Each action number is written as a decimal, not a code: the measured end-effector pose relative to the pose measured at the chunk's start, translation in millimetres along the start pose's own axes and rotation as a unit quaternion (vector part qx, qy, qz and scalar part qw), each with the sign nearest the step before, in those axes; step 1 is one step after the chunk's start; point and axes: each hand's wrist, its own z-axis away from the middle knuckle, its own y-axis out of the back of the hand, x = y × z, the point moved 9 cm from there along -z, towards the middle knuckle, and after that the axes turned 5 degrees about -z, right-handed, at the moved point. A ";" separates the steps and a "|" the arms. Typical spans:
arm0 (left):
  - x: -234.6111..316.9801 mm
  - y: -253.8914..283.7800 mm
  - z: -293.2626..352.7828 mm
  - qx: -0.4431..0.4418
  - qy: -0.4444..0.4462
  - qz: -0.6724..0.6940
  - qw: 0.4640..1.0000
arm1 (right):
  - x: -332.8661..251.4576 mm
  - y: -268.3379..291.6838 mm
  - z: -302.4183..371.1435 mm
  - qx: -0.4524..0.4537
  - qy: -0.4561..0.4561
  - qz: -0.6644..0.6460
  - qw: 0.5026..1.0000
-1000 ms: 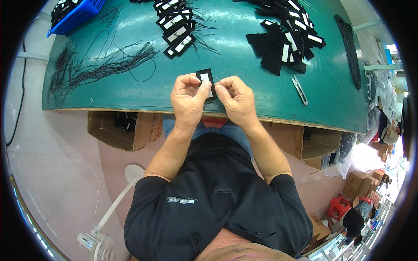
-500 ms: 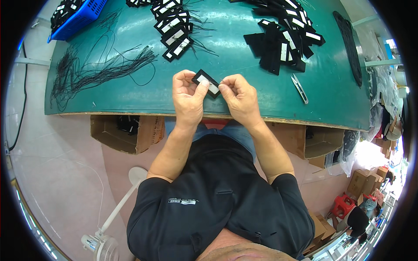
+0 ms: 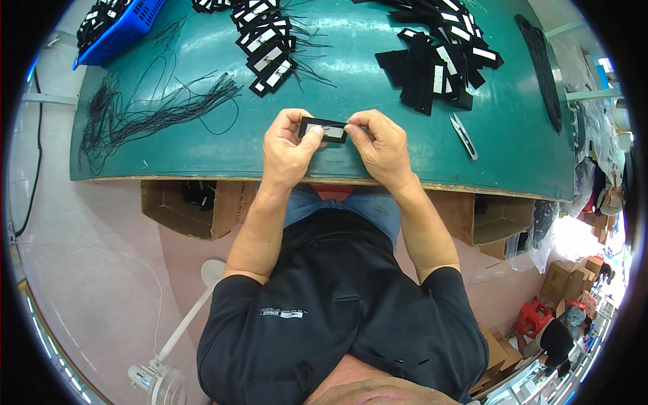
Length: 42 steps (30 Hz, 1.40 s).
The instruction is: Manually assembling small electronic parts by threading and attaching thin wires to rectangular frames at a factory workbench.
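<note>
Over the near edge of the table I hold a small black rectangular tag with a white panel (image 3: 334, 133). My left hand (image 3: 289, 150) is closed on its left end, thumb pressed on the white panel. A short dark line, perhaps a cord, lies across the panel by the thumb. At the tag's right end my right hand (image 3: 381, 147) is closed in a pinch, with thumb and forefinger meeting there. Whatever lies between those fingertips is too small to make out.
The green table (image 3: 337, 74) bears a row of corded black tags (image 3: 270, 57), a heap of black tags (image 3: 442, 61), loose black cords (image 3: 162, 104), thread snips (image 3: 464, 137) and a cord bundle (image 3: 540, 74). A blue basket (image 3: 128, 30) sits far left. Cardboard boxes (image 3: 233, 206) stand below the edge.
The tag has turned from a slant to nearly level. My right hand has moved slightly right, and my left hand slightly left.
</note>
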 end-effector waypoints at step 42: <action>-2.8 16.7 9.6 0.106 -0.068 0.034 0.991 | -19.5 -14.1 8.8 0.013 0.042 0.047 0.998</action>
